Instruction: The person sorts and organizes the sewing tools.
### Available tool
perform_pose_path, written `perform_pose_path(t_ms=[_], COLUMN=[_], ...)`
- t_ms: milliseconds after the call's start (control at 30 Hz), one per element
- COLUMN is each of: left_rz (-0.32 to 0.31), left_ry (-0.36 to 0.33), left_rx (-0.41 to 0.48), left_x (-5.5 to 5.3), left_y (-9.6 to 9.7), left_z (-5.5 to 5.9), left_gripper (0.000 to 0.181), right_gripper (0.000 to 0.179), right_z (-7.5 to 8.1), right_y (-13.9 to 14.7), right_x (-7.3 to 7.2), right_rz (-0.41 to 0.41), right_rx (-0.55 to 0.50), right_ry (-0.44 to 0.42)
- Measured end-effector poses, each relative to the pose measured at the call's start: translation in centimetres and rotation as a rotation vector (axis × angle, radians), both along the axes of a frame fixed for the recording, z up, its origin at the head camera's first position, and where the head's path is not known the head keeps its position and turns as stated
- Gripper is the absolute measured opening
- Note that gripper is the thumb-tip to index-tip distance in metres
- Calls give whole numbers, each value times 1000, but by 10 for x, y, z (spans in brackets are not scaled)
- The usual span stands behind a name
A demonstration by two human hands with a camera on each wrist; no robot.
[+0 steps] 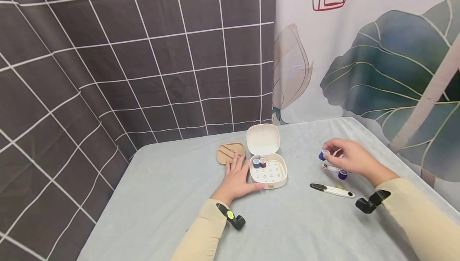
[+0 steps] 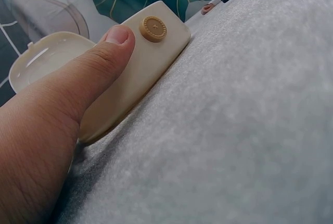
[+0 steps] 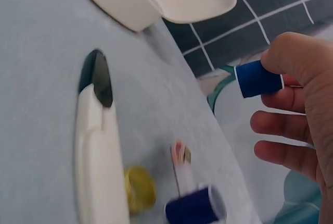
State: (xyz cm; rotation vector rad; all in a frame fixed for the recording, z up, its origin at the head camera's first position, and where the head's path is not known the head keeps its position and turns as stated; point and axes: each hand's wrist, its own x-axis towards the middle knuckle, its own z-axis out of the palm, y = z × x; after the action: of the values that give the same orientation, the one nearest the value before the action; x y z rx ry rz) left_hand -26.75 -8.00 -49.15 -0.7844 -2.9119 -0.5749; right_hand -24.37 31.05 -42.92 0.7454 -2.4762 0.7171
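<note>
A white sewing box (image 1: 283, 181) stands with its lid (image 1: 263, 139) raised. Inside, a blue thread spool (image 1: 256, 164) and a dark red one (image 1: 263, 163) sit side by side at the back left, among rows of small pegs. My left hand (image 1: 234, 179) rests against the box's left side, its fingers stretched out and its thumb along the front wall, near the round tan button (image 2: 153, 28). To the right, my right hand (image 1: 347, 158) pinches another blue thread spool (image 3: 258, 79) between thumb and index finger, held above the table. Its other fingers are loosely bent.
Beneath my right hand lie a dark blue-purple spool (image 1: 343, 175) and a slim pink-and-white tool (image 1: 328, 168). White thread snips with a black tip (image 1: 334, 190) and a small yellow ring-like piece (image 3: 140, 190) lie nearer. A tan compartment tray (image 1: 221, 156) is left of the box.
</note>
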Motion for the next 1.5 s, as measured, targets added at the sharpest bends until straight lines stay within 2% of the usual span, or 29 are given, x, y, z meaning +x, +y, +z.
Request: perform_pose_path(t_ms=[233,500,700,967,1200,1500], left_rz=[-1,2,-2,-3,-6,2], left_ry=[13,2,-2,-6,-3,-4], left_rx=[-17,3,12,1,-3,-24], left_x=[-3,-2,-2,-3,-2,-3], left_y=[1,0,-1,0,0,0], left_z=[-5,-4,-5,-6,-5,-4], left_gripper=[108,108,108,107,107,106], right_gripper=[11,13,11,13,8,12], right_z=[12,16,12,0,-8,-14], right_y=[-22,-47,-68,-92,-113,-137], right_x=[-16,-31,-38,-44,-45,-44], right_rz=[-36,-25,-19,43,50,35], right_rx=[89,114,106,95,59,148], right_ry=[-100,-205,-184,-149,-180,-135])
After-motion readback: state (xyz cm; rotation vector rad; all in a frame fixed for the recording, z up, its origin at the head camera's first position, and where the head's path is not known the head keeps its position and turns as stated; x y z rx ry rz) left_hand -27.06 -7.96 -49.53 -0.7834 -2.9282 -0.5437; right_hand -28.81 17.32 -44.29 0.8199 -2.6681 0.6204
